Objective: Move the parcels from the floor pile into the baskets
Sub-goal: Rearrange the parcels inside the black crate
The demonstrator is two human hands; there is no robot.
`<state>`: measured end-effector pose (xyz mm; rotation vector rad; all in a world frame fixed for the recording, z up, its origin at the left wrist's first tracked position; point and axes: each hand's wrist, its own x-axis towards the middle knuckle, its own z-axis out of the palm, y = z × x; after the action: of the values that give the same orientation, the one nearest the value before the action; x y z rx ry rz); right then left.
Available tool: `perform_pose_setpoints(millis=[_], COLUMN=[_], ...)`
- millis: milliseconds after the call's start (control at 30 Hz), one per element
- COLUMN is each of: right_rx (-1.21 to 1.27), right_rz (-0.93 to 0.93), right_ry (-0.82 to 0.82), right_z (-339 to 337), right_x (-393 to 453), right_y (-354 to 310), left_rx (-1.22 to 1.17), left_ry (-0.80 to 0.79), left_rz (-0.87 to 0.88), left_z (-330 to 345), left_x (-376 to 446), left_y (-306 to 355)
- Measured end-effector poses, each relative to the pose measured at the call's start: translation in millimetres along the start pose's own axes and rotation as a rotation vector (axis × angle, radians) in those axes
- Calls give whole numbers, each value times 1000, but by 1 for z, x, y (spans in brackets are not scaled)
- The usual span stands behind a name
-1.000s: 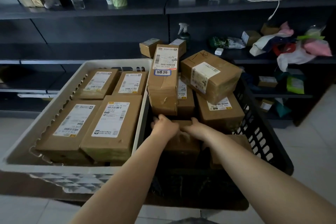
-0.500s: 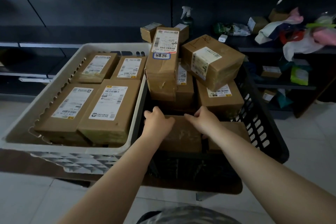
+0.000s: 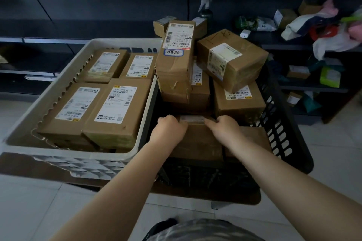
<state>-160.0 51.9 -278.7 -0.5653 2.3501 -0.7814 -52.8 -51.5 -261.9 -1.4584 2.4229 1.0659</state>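
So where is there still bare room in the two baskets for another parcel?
White basket: four flat parcels cover its floor; room only on top. Black basket: stacked high at the back; both hands grip the front parcel. Little bare room shows.

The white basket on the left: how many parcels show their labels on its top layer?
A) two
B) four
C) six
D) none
B: the white basket shows four labelled parcels in two rows, two at the back and two at the front.
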Motion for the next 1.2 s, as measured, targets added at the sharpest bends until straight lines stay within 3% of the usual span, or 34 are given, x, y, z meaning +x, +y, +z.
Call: perform_pose_setpoints(millis=[167,333,433,500,600,667,767,900,1000,1100,1200], right_rx=[75,142,30,-129,-392,-419,-259,-144,-66,-223,-453], right_rz=[20,2,12,27,80,60,11,-114,-249,-304,-234], right_ry=[-66,-39,-148,-277,-495,-584,-495,-240,-30,152,34], right_z=[-6,-8,-1,5,10,14,18,-1,-36,-66,-77], right_x=[-7,-12,-15,-11,-7,-2,3,7,2,-2,1], right_y=[1,3,4,1,-6,-6,-4,1,16,36,53], left_rx=[-84,-141,-139,-28,341,467,495,66,-26,-112,-91], left_ry=[-89,-50,-92,-125,-282,-404,-421,-178,-46,-100,-257], left_rz=[-22,-17,-53,-50,-36,7,82,84,206,264,223], left_z=[-5,-7,3,10,15,20,29,23,31,51,69], left_x=[2,4,6,10,13,14,17,13,13,13,9], left_y=[5,-3,-15,-17,-11,-6,-4,0,23,56,78])
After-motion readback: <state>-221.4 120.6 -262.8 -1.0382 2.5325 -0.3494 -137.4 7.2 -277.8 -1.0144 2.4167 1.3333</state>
